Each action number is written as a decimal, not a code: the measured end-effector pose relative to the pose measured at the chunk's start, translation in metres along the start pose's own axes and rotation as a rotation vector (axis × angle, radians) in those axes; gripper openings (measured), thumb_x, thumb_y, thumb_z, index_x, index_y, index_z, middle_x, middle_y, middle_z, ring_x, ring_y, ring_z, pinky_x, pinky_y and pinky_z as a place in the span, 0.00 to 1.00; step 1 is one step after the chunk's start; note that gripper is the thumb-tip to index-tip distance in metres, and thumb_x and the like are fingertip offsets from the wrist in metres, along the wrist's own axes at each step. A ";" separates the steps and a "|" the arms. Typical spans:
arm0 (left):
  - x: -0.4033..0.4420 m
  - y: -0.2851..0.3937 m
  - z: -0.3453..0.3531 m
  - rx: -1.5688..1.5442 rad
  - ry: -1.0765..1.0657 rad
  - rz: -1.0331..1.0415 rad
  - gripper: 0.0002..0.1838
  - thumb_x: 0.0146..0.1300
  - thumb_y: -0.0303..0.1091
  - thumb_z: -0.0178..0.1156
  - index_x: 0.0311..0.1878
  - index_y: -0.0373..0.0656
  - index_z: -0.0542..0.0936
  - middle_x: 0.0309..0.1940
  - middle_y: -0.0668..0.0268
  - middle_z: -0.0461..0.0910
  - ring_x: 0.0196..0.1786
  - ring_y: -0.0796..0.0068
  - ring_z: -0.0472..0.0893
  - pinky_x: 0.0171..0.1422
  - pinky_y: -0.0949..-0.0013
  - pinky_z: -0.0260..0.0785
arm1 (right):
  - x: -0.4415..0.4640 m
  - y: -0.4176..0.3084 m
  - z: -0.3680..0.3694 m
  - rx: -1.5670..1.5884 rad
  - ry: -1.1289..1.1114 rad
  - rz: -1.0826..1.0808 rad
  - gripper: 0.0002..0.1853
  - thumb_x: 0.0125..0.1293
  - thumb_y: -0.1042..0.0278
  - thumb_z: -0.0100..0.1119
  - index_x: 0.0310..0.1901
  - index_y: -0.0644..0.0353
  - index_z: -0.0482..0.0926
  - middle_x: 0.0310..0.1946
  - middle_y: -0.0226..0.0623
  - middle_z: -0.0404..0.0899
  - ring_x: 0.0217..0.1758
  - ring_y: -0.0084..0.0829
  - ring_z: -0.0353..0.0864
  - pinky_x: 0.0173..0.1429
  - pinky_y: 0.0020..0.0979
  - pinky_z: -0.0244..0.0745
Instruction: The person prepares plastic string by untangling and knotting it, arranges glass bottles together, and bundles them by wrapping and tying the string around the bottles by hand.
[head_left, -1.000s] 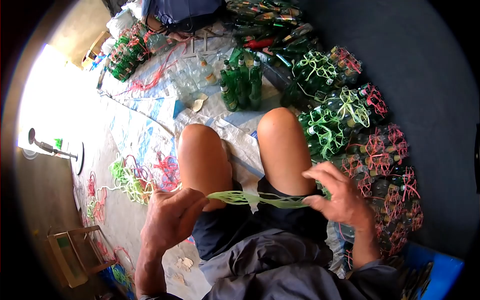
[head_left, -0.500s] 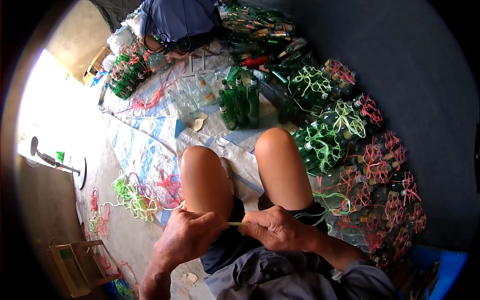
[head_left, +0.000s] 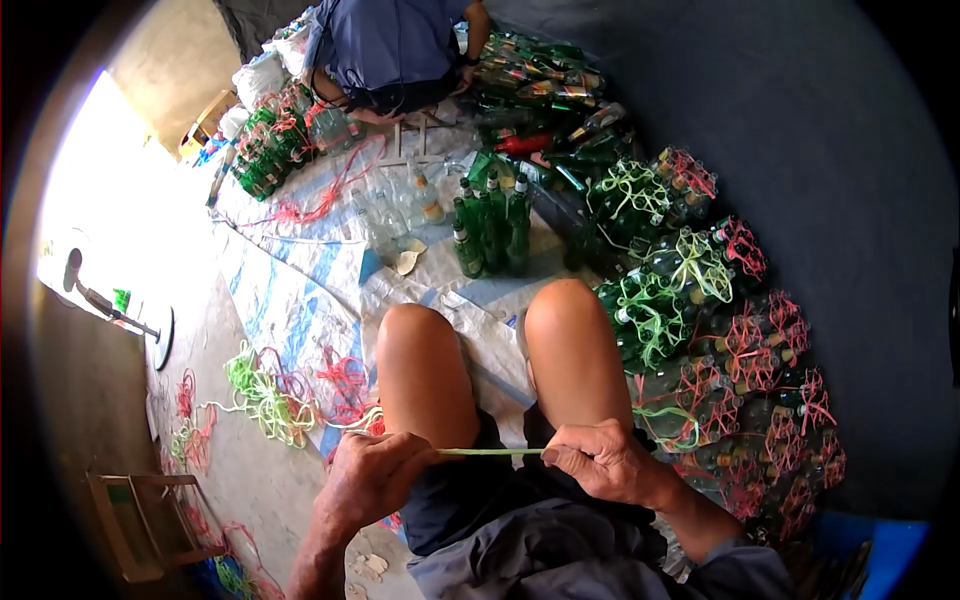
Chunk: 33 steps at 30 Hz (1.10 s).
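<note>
My strand (head_left: 490, 452) crosses the near end of the gap between my knees (head_left: 422, 350); farther out, upright bottles (head_left: 492, 232) block it. Tied bottles (head_left: 690, 265) crowd my right; on my left, there is room above the twine (head_left: 268, 402).

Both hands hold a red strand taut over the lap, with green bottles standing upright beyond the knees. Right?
Not the colour: the head view shows the strand is light green. The rest stands: left hand and right hand hold it taut, green bottles upright beyond the knees.

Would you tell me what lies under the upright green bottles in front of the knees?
The upright green bottles stand on the white-and-blue sheet; the patch directly beneath their bases is covered and cannot be seen.
</note>
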<state>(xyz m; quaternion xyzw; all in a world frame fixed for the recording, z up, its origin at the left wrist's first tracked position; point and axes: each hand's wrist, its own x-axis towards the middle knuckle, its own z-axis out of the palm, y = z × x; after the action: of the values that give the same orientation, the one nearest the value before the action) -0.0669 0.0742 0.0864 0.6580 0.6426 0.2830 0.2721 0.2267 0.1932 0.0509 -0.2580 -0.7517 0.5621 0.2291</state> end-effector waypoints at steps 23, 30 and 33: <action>0.088 0.030 0.010 0.144 0.049 0.019 0.03 0.67 0.25 0.66 0.39 0.37 0.86 0.29 0.54 0.86 0.29 0.56 0.87 0.35 0.63 0.78 | -0.014 0.036 -0.088 -0.091 0.250 -0.009 0.10 0.76 0.68 0.63 0.38 0.66 0.83 0.22 0.39 0.78 0.24 0.28 0.76 0.31 0.32 0.70; 0.126 0.003 0.007 0.129 0.056 -0.019 0.04 0.69 0.25 0.65 0.40 0.34 0.85 0.31 0.54 0.87 0.32 0.63 0.89 0.38 0.65 0.78 | -0.007 0.053 -0.091 -0.082 0.267 0.116 0.11 0.76 0.68 0.63 0.37 0.66 0.82 0.20 0.37 0.76 0.23 0.24 0.72 0.30 0.31 0.68; 0.144 -0.013 0.006 0.121 0.082 0.024 0.05 0.70 0.27 0.64 0.40 0.33 0.84 0.28 0.52 0.85 0.29 0.64 0.86 0.37 0.65 0.76 | 0.002 0.058 -0.092 -0.077 0.308 0.095 0.11 0.77 0.67 0.62 0.37 0.66 0.82 0.21 0.36 0.76 0.24 0.23 0.72 0.31 0.30 0.69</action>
<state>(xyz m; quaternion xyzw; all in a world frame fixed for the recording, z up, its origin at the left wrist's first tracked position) -0.0696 0.2189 0.0767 0.6688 0.6612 0.2736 0.2017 0.2907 0.2746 0.0194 -0.3848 -0.7156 0.4969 0.3048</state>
